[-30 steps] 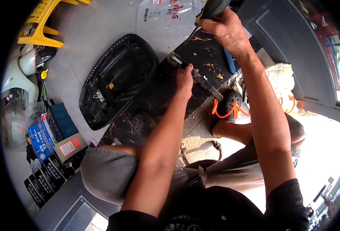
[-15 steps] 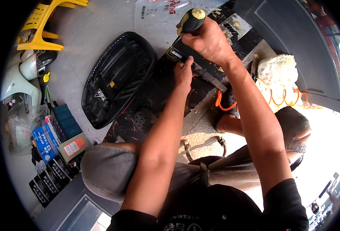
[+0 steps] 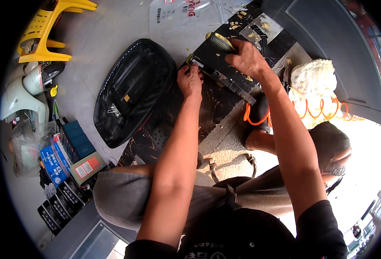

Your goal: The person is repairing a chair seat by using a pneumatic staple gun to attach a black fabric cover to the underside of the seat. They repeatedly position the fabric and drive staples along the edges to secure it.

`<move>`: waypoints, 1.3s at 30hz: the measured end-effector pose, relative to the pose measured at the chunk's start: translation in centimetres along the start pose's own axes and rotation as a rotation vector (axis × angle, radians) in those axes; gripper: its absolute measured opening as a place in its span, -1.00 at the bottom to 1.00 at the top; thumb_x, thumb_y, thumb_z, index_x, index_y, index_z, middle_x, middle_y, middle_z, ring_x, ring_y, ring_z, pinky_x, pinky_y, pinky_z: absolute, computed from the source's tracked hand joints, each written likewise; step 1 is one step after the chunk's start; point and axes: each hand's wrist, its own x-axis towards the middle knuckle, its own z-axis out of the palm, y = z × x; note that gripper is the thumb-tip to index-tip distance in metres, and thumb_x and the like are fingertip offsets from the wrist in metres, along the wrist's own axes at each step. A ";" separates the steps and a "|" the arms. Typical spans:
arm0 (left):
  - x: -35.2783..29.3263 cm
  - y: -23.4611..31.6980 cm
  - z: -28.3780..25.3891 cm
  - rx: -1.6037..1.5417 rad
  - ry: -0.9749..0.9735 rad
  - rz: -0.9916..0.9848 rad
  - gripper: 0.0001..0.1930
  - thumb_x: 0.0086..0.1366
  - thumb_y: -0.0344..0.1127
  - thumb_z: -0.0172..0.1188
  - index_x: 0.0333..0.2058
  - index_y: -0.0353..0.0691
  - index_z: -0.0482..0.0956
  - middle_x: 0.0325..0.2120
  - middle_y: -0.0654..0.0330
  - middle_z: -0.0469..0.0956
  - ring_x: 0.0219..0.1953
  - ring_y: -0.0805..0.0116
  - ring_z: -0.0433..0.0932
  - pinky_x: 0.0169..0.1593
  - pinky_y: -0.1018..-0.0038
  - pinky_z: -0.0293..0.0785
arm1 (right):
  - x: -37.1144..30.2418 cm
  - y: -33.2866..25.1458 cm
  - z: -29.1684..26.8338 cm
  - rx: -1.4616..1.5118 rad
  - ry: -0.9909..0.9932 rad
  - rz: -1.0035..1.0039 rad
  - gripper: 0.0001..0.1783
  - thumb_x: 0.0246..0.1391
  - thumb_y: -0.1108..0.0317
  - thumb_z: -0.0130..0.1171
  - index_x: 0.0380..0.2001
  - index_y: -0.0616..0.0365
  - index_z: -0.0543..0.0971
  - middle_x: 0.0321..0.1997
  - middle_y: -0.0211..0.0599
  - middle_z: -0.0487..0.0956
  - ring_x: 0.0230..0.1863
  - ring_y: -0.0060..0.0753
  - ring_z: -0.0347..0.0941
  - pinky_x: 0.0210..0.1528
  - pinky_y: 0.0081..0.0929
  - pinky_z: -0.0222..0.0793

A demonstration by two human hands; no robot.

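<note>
My right hand [image 3: 250,59] is closed on a tool with a ribbed yellow-and-black handle [image 3: 219,42], like a screwdriver's; its working end cannot be made out. Below and to the left, my left hand [image 3: 190,81] has its fingers bent at the yellow-edged end of a long dark tool [image 3: 205,69] with a metal strip. That tool lies slanting along a black panel [image 3: 214,58], its other end close to an orange coiled hose [image 3: 253,121]. Left of my hands, a black scooter seat [image 3: 130,97] rests with its hollow underside facing up.
Cream foam [image 3: 313,82] lies at the right by a grey door [image 3: 328,39]. A yellow plastic chair [image 3: 46,32], a pale green scooter body [image 3: 20,95] and stacked boxes [image 3: 63,172] line the left. Clear plastic sheet [image 3: 177,17] covers floor at the far side.
My right hand has moved down and right, and the yellow-and-black handle now tilts to point left. My left hand has shifted left to the yellow-edged end.
</note>
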 end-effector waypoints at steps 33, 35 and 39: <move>-8.3 22.5 1.1 -0.699 -0.765 0.801 -0.60 0.35 -0.41 0.12 0.10 -0.21 0.22 -0.16 -0.05 0.61 -0.14 -0.13 0.66 -0.11 0.05 0.67 | -5.8 -11.6 -8.9 -0.529 0.872 -0.589 -0.53 -0.28 0.52 0.32 -0.21 -0.15 0.56 -0.20 -0.54 0.54 -0.22 -0.32 0.52 -0.35 -0.33 0.51; -8.3 23.1 0.7 -0.696 -0.814 0.857 -0.54 0.38 -0.39 0.13 0.14 -0.23 0.11 -0.17 -0.11 0.60 -0.15 -0.19 0.65 -0.15 0.02 0.70 | -5.9 -12.0 -9.2 -0.524 0.898 -0.608 -0.49 -0.32 0.57 0.33 -0.18 -0.07 0.56 -0.13 -0.50 0.57 -0.16 -0.27 0.54 -0.25 -0.34 0.50; -7.9 22.7 1.0 -0.694 -0.837 0.859 -0.52 0.39 -0.39 0.10 0.17 -0.24 0.08 -0.15 -0.12 0.60 -0.14 -0.19 0.65 -0.11 -0.05 0.67 | -6.2 -12.2 -9.3 -0.542 0.894 -0.622 -0.46 -0.35 0.62 0.35 -0.16 0.01 0.57 -0.05 -0.45 0.60 -0.08 -0.24 0.57 -0.15 -0.36 0.50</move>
